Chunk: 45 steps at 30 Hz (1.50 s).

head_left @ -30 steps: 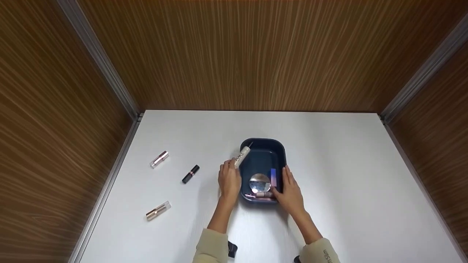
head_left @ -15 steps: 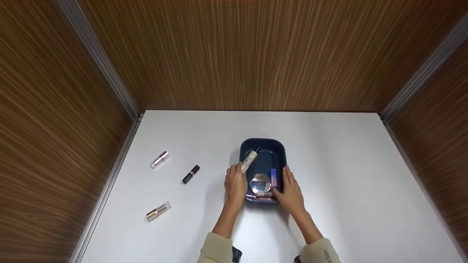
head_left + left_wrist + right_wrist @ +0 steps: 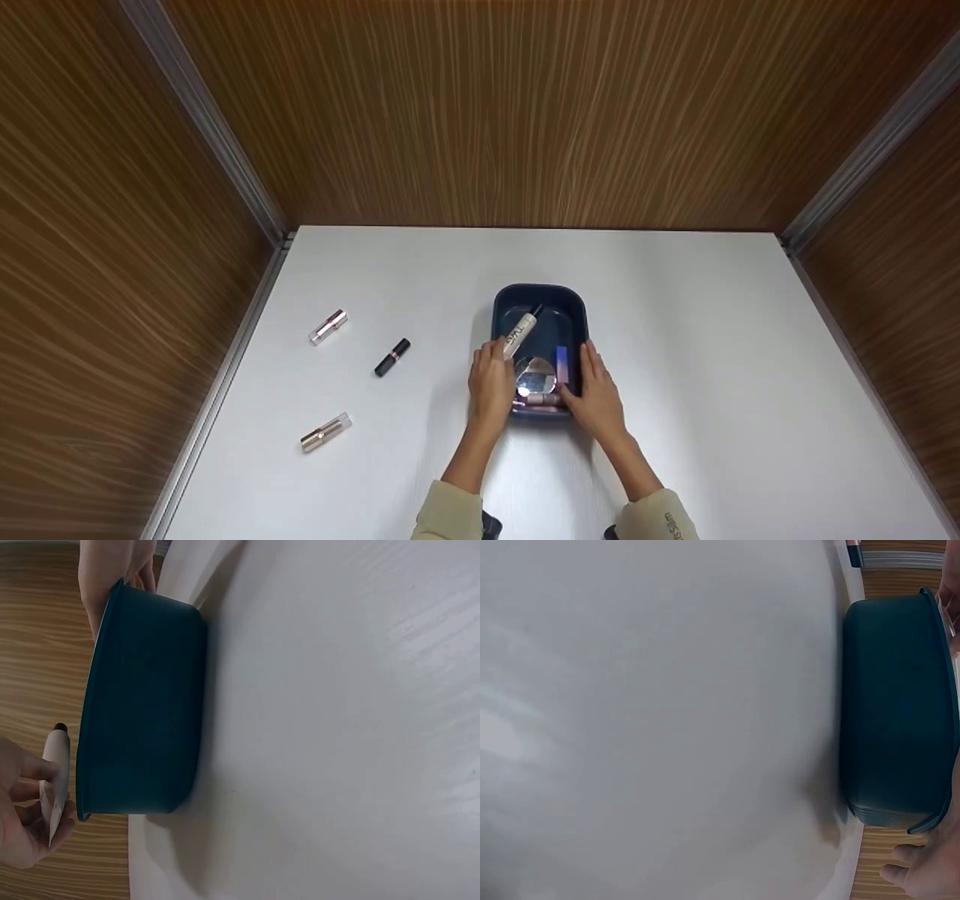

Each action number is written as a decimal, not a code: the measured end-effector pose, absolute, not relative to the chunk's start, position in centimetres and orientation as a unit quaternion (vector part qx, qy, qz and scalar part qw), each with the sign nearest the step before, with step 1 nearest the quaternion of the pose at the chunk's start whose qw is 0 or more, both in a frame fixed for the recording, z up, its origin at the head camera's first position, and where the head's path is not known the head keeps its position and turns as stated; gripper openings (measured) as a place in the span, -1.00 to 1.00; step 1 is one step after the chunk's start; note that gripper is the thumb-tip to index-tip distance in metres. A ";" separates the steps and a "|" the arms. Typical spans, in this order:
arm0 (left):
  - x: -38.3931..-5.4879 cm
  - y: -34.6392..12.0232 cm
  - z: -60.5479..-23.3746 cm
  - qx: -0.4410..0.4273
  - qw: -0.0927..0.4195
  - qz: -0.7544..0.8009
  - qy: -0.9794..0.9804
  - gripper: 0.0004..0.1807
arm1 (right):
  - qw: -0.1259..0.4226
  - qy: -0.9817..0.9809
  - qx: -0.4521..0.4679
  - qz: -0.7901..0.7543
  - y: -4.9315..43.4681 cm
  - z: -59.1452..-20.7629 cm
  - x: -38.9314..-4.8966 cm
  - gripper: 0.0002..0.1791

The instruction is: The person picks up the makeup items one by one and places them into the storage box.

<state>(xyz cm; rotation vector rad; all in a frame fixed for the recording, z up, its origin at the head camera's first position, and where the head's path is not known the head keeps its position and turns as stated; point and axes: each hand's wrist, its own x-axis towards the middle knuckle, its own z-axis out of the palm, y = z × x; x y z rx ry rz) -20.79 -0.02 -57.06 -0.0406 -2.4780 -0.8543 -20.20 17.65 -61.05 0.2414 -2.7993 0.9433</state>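
My left hand (image 3: 491, 386) holds a white squeeze tube (image 3: 520, 335) with dark lettering and a black cap, slanted over the left side of a dark blue bin (image 3: 577, 307). In the left wrist view the tube (image 3: 56, 772) sits between thumb and fingers, just above the rim. My right hand (image 3: 598, 397) grips the bin's right wall, its thumb over the inside and its fingers along the outside. Inside the bin lie a round mirror-like compact (image 3: 535, 376), a purple-pink stick (image 3: 562, 365) and a small grey-pink tube (image 3: 541, 400).
Left of the bin, on the white table (image 3: 697, 337), lie a black lipstick (image 3: 392, 358), a pink-and-clear lipstick (image 3: 328, 327) and a gold-and-clear lipstick (image 3: 325, 433). Wood-grain panels (image 3: 480, 112) stand around the table at the back and sides.
My left hand has moved right and a little toward me, carrying the tube from the bin's left rim to over its inside. The right hand and bin stay put.
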 end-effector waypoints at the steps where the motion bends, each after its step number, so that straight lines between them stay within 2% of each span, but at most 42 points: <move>1: -20.8 0.0 -57.0 -0.014 0.257 -0.315 -0.914 -0.65 | 0.090 -0.940 0.082 0.318 17.7 -61.1 -20.2 -0.12; 26: -20.6 0.6 -57.7 -0.029 0.260 -0.295 -0.919 -0.63 | 0.109 -0.934 0.095 0.327 17.8 -61.4 -20.2 -0.14; 45: -20.6 0.8 -57.9 -0.028 0.265 -0.305 -0.914 -0.64 | 0.095 -0.938 0.086 0.323 17.8 -60.9 -20.0 -0.14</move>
